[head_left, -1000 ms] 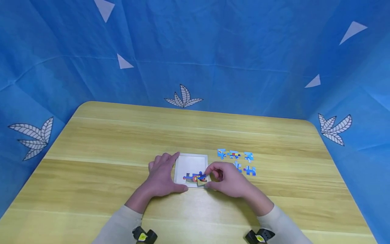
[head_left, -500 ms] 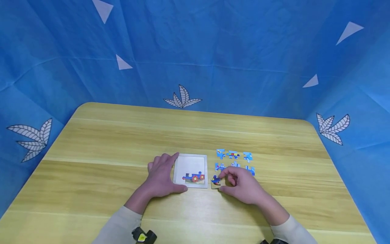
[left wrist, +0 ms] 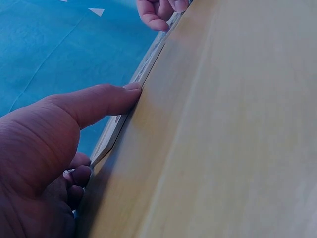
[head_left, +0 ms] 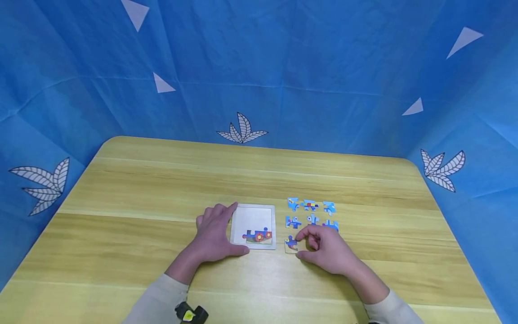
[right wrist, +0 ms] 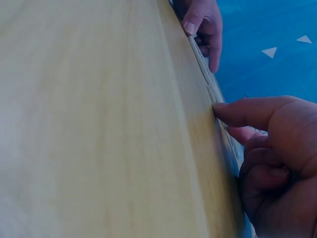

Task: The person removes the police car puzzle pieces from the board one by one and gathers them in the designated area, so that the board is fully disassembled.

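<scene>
My left hand holds a shallow white puzzle tray at its left side, thumb at the front edge and index finger at the far left corner. Joined jigsaw pieces with red wheels lie in the tray's front right part. To the right of the tray, my right hand pinches a jigsaw piece by its right edge with thumb and index finger. That piece is blue above and pale yellow below, low over the table. In the right wrist view the thumb is extended and the other fingers are curled.
Several mostly blue jigsaw pieces lie in two rows beyond my right hand, some partly covered by it. The wooden table ends at a blue curtain behind it.
My right hand has moved right with the jigsaw piece, from over the tray's front right corner to the table beside it. The piece's angle has turned. The left hand stays on the tray.
</scene>
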Available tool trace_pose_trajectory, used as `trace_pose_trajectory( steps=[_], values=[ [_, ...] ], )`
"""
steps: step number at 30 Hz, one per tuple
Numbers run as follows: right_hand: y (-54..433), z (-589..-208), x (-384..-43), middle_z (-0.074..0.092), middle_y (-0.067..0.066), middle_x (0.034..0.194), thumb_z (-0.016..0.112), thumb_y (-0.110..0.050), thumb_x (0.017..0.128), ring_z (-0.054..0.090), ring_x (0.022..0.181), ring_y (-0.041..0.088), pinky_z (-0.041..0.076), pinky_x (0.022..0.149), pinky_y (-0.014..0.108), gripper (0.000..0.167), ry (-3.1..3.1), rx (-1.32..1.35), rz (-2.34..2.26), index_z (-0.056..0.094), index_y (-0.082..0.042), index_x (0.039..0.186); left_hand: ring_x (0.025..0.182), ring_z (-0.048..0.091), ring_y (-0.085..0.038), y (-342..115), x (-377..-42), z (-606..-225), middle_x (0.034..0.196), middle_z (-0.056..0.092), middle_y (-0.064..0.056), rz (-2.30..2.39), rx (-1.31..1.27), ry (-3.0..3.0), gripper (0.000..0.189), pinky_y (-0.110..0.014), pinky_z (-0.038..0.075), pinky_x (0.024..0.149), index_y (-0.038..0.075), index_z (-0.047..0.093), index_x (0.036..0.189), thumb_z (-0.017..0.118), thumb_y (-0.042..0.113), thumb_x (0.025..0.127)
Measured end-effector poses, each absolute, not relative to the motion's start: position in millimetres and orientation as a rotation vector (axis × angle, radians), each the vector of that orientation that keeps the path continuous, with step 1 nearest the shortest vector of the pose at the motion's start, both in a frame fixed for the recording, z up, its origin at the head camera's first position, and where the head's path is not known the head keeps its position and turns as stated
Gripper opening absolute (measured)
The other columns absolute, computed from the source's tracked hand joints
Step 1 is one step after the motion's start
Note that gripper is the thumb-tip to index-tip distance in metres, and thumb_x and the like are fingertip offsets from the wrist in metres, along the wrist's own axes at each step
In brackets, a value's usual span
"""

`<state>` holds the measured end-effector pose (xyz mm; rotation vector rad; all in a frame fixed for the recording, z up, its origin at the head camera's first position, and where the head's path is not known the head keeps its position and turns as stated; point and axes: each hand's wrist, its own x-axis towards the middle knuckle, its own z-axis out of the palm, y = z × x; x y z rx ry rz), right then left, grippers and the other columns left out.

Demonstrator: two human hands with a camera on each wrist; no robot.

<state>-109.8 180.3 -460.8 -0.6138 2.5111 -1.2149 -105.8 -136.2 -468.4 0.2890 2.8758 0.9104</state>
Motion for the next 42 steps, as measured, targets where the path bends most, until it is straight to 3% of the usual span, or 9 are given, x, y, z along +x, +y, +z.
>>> trace_pose_trajectory(
  steps=[8,23,42],
  values=[
    [167,-456,-111,0.039,-0.011,0.06,0.086,-0.015,0.079,0.037,0.057,0.005,0.041,0.066,0.029,0.027,2.569,-0.611,-1.235,0.072,-0.019,0.101,0.108,0.036,-0.026,-137,-106,-469,0.12,0.047,-0.003,0.906,0.297,2.885,0.117,-0.045,0.022,0.088,0.008,0.038,0.154,0.092,0.051,0.06],
    [113,-449,-132,0.039,-0.011,0.06,0.083,-0.01,0.081,0.037,0.055,0.005,0.043,0.067,0.03,0.027,2.443,-0.772,-1.262,0.071,-0.014,0.105,0.109,0.037,-0.025,-137,-106,-470,0.121,0.047,-0.003,0.896,0.318,2.889,0.117,-0.044,0.024,0.088,0.008,0.038,0.154,0.091,0.054,0.06],
    [100,-452,-141,0.039,-0.012,0.059,0.074,0.001,0.085,0.039,0.055,0.004,0.044,0.072,0.031,0.022,2.34,-0.828,-1.166,0.071,-0.011,0.103,0.108,0.036,-0.025,-138,-106,-471,0.119,0.048,-0.002,0.902,0.32,2.894,0.117,-0.044,0.023,0.088,0.008,0.038,0.154,0.09,0.054,0.06]
  ],
)
